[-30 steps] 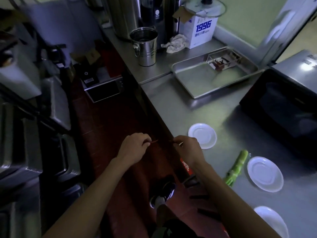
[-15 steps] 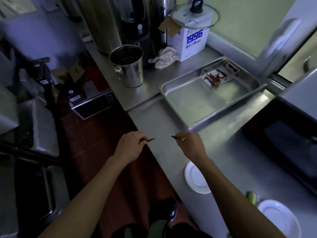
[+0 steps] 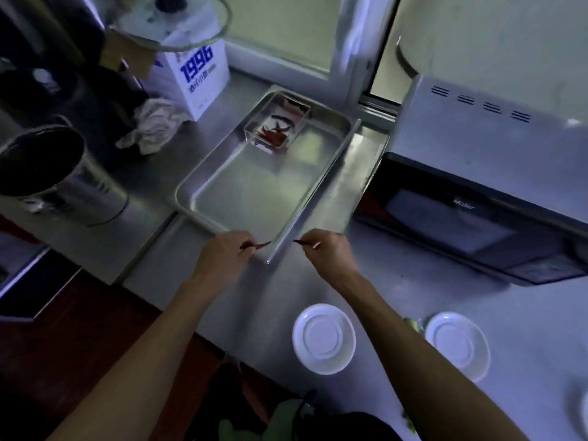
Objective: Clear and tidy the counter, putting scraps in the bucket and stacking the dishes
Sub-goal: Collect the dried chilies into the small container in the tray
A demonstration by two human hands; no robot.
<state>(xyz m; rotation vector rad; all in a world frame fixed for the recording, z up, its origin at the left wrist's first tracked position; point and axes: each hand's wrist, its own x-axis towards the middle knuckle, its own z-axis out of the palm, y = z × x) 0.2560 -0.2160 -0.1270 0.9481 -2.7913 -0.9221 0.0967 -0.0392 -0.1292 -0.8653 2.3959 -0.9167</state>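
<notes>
My left hand (image 3: pixel 219 256) pinches a dark red chili piece (image 3: pixel 259 245) at the near corner of the steel tray (image 3: pixel 222 198). My right hand (image 3: pixel 331 253) pinches another chili piece (image 3: pixel 299 241) just right of the tray's rim. A clear box (image 3: pixel 276 124) holding red chilies sits in the tray's far end. The metal bucket (image 3: pixel 54 176) stands at the left on the counter. Two white saucers (image 3: pixel 324 338) (image 3: pixel 456 343) lie near the front edge, with a third saucer's rim (image 3: pixel 580 405) at the right border.
A black microwave (image 3: pixel 461 214) fills the right side. A white "1996" carton (image 3: pixel 194 71) with a glass lid on top and a crumpled cloth (image 3: pixel 152 125) stand at the back. A green vegetable (image 3: pixel 412 324) peeks out beside my right forearm.
Both hands, each holding a chili piece, have moved forward from over the floor to the tray's near corner. The view has shifted forward and right.
</notes>
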